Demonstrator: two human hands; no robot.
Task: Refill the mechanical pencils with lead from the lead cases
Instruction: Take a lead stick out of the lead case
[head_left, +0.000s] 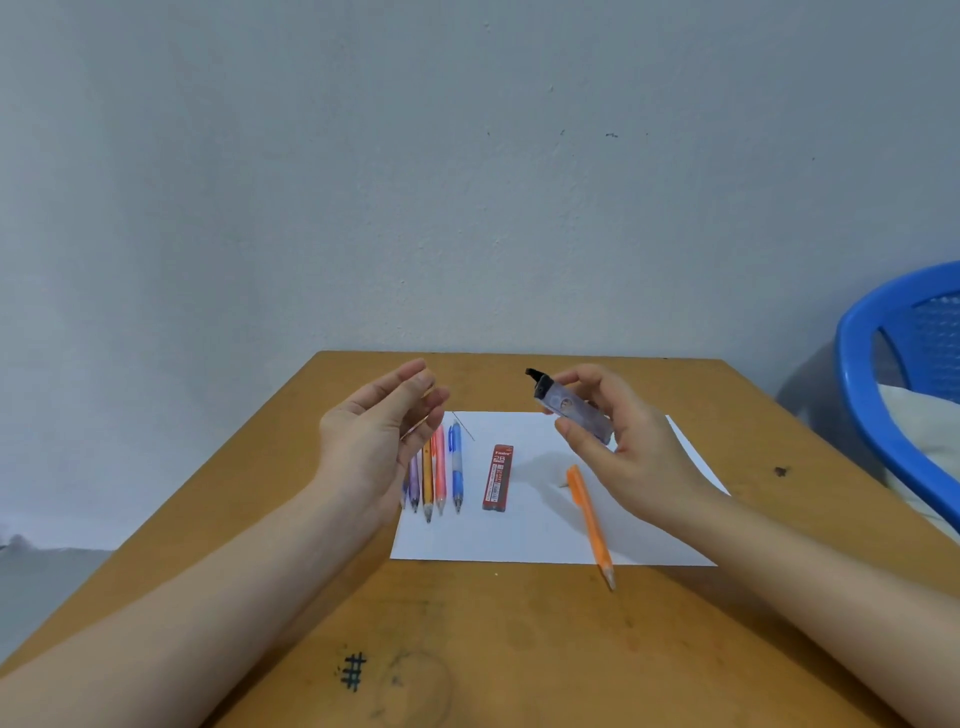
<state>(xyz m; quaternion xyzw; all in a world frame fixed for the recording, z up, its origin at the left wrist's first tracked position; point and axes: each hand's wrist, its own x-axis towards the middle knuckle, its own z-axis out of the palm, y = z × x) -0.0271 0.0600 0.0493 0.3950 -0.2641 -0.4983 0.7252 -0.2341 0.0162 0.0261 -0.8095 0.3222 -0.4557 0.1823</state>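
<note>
Orange mechanical pencil: nearest task item. It lies diagonally on the R part of the paper sheet, tip toward you & past the sheet's near edge onto the wooden table. Nearer still on the table are an inked hash mark & a faint pencilled circle beside it.

Mid-sheet, L side: pencils lie side by side, tips toward you. From R to L they are the blue pencil, pink pencil, yellow-orange pencil & purple pencil. One more at the L end is mostly hidden behind your wrist, colour unclear. The red lead case, marked 2B, lies flat just R of the row, apart from the blue pencil. A thin dark line, poss. a single lead, lies on the sheet just beyond the blue pencil.

Above the sheet: your left hand is raised, palm facing R, fingers relaxed & nearly straight. A thin streak across the fingers is too fine to identify. Your right hand pinches a clear lead case betw. thumb & fingers. The case is tilted, its black cap flipped open & pointing toward the left hand. The two hands are apart.

Far: pale wall; blue plastic chair at R, beside the table.
</note>
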